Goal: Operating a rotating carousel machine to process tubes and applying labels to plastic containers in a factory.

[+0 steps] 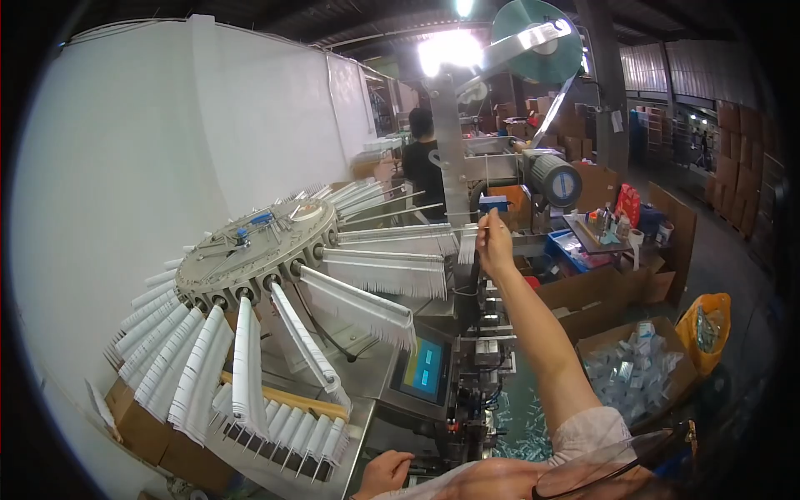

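Note:
My right hand point(497, 243) reaches far out over the machine, its fingers pinched at the outer tip of a metal rod point(473, 227). A small batch of white sheets point(468, 247) hangs from that rod beside my fingers, apart from a longer row of white sheets point(392, 240) further in. The rod juts from a round grey turntable point(250, 250), whose many spokes carry similar hanging sheets. My left hand point(385, 473) is low at the front, fingers curled, with nothing visible in it. It is below a touch screen point(422, 369) with a lit display.
A film roll point(537, 42) on a bracket and a motor point(554, 179) rise above the machine. To the right are a box of clear packets point(637, 367), a yellow bag point(704, 333) and a small tray table point(596, 233). A person in black point(423, 167) is behind the machine.

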Available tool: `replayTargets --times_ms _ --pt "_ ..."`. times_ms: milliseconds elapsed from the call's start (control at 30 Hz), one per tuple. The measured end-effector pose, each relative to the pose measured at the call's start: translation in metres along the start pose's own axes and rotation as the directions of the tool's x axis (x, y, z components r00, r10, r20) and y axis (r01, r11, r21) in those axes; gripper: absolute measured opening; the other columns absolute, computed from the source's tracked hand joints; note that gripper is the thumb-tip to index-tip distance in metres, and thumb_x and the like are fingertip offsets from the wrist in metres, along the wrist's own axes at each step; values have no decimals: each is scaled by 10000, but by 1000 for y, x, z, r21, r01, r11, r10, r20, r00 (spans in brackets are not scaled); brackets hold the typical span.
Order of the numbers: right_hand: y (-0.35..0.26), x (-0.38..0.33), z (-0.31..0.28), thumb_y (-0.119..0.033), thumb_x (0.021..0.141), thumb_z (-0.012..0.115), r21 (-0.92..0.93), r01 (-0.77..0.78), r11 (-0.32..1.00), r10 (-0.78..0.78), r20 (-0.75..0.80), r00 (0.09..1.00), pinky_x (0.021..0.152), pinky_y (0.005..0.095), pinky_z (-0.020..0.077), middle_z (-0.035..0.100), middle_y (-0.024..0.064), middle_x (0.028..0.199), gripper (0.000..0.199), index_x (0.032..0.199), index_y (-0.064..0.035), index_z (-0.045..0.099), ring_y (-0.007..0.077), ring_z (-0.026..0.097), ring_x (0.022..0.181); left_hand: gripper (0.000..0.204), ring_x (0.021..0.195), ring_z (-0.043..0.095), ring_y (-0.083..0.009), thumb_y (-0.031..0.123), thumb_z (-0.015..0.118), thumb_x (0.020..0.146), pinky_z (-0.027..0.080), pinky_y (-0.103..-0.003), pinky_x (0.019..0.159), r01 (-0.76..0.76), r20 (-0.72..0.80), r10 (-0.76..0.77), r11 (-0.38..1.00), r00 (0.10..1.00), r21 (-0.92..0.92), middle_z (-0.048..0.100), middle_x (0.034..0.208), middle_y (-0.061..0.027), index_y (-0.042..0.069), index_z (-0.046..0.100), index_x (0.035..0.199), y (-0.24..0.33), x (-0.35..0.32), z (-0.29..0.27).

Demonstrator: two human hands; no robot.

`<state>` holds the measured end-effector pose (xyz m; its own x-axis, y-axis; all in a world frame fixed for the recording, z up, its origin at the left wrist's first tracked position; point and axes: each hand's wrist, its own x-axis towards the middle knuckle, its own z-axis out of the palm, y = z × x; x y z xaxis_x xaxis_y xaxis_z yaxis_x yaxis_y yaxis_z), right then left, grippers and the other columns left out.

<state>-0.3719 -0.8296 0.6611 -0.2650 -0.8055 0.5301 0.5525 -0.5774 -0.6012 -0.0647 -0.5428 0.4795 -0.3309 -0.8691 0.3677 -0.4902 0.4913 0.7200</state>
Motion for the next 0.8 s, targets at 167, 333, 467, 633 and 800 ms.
replayTargets --times_ms 167,333,467,633,800 --pt "-31 6 -37 -314 854 548 177 -13 984 45 -182 982 385 170 303 428 -42 556 248 707 -122 494 41 387 448 126 612 558 -226 92 555 774 444 -292 556 7 49 -6 1000 999 -16 554 688 -82 50 631 864 -8 -7 2" --pt "-67 -7 -81 -282 850 558 241 134 961 -37 -370 928 375 169 291 458 -44 626 198 742 -130 490 35 405 488 132 614 558 -234 98 555 776 449 -299 563 10 94 -6 999 996 -36 557 700 -87 51 625 878 0 -7 -3" --pt "-88 -19 -168 -314 852 542 251 288 924 -131 -500 856 326 174 239 416 -48 561 274 656 -141 458 34 339 416 146 688 557 -253 102 572 760 450 -320 621 -141 104 134 988 986 68 561 744 -91 53 615 890 -10 10 -2" --pt "-24 -101 -148 -251 829 505 160 76 984 25 -551 834 342 207 223 351 -49 477 321 546 -161 384 47 299 376 223 773 537 -288 54 603 721 438 -345 674 -448 -50 476 854 878 265 565 765 -107 53 595 944 50 68 -11" --pt "21 -170 -42 -347 890 437 219 -245 944 263 -57 963 390 208 229 364 -30 506 380 580 -130 400 67 317 430 410 747 542 -295 45 572 739 438 -361 664 -316 -157 452 794 878 520 567 763 -116 56 477 1137 73 101 -4"
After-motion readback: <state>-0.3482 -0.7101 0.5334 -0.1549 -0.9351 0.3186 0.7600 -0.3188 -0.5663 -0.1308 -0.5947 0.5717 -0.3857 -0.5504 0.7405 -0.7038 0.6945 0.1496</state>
